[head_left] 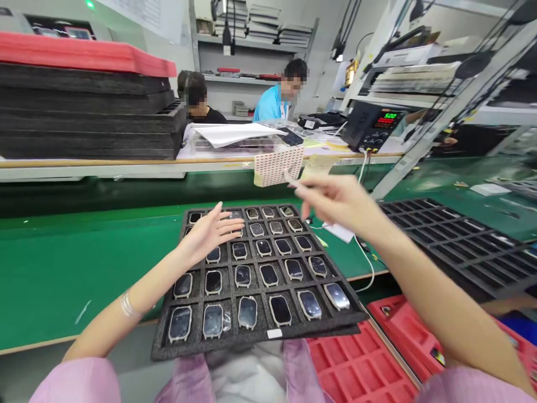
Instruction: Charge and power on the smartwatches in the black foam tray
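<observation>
Pink sleeves [79,380] nearest lens, then black foam tray [218,341] of glossy rounded-rectangle watch screens [247,312], overhanging near edge of green-matted surface [62,268]. Left hand [210,230] open flat, fingers spread, hovering over tray's far-left cells, nothing held, so it's nearer hand. Right hand [339,201] raised above tray's far-right corner, fingers pinched narrow on something thin, blurred, can't tell what. Tray's long axis runs away from person. Red foam trays [356,364] low right, empty black tray [461,240] right. Two people seated beyond, shelves, power supply [371,127].
</observation>
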`<state>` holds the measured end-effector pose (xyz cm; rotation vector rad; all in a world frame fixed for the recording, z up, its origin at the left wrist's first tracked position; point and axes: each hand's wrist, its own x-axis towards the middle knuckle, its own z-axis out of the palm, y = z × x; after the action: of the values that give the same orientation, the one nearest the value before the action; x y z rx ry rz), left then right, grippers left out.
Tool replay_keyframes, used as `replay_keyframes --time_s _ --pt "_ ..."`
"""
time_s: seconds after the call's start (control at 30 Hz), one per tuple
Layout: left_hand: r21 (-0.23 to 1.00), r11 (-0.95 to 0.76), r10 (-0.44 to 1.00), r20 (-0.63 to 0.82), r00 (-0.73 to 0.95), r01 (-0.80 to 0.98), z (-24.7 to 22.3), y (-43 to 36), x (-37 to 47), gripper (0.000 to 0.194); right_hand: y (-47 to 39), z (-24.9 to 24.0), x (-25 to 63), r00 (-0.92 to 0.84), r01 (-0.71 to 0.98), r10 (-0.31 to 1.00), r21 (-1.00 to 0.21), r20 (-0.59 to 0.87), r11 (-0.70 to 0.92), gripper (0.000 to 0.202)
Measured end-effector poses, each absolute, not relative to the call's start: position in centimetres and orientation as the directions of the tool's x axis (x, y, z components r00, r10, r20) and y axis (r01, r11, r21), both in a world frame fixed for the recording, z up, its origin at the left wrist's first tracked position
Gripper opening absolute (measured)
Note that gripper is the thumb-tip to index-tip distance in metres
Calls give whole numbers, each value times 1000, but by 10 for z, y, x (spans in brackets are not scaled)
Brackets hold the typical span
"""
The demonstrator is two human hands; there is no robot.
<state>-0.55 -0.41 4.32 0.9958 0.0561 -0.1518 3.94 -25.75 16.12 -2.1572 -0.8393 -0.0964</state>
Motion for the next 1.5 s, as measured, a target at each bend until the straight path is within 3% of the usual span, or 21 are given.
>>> replay_keyframes --time_s 0.1,0.17,0.23,0.33,0.43,0.53,0.67,0.73,0.8,0.9,1.0,1.1,1.17,1.27,1.5 --pt "765 631 -67 -106 992 124 34 -6 11 38 -204 126 13 509 837 834 -351 212 -421 17" --pt "759 642 -40 -106 994 106 23 3 20 24 -181 99 4 412 903 909 -156 55 -400 13" --pt "770 628 -38 -117 992 115 12 16 24 16 -167 78 6 334 936 941 -93 -61 -338 10" --pt "799 589 -41 -124 991 124 -3 36 22 15 -154 67 37 183 954 977 -220 -113 -204 26" --pt "837 521 -69 -154 986 167 -14 51 17 24 -129 70 96 199 930 980 -313 -14 -193 36" --pt "875 435 -84 -194 977 212 -22 60 11 31 -87 61 152 214 922 976 -340 48 -185 24" --pt "967 164 -23 -193 981 194 -28 67 3 41 -34 27 179 152 935 988 -322 -6 -146 21" --pt "973 122 14 -198 980 194 -26 68 0 45 -19 13 174 153 944 988 -289 -38 -157 22" --pt "967 155 34 -210 977 202 -22 67 1 43 -11 5 167 178 948 983 -258 -52 -186 23" --pt "907 352 7 -247 969 229 -18 60 7 36 -6 1 166 226 941 973 -249 -42 -229 22" --pt "798 547 -36 -279 960 253 -20 51 14 37 -8 3 177 263 919 965 -304 -5 -252 26" --pt "745 616 -33 -299 954 255 -25 47 18 37 -26 11 188 299 879 954 -396 26 -264 30" --pt "724 639 -33 -311 950 259 -28 47 19 39 -48 17 187 299 840 952 -492 66 -229 31" --pt "704 660 -50 -307 950 262 -29 47 21 46 -82 21 172 219 765 954 -643 207 -36 33" --pt "848 474 5 -271 963 236 -28 31 23 47 -116 9 155 13 859 981 -505 191 87 35"
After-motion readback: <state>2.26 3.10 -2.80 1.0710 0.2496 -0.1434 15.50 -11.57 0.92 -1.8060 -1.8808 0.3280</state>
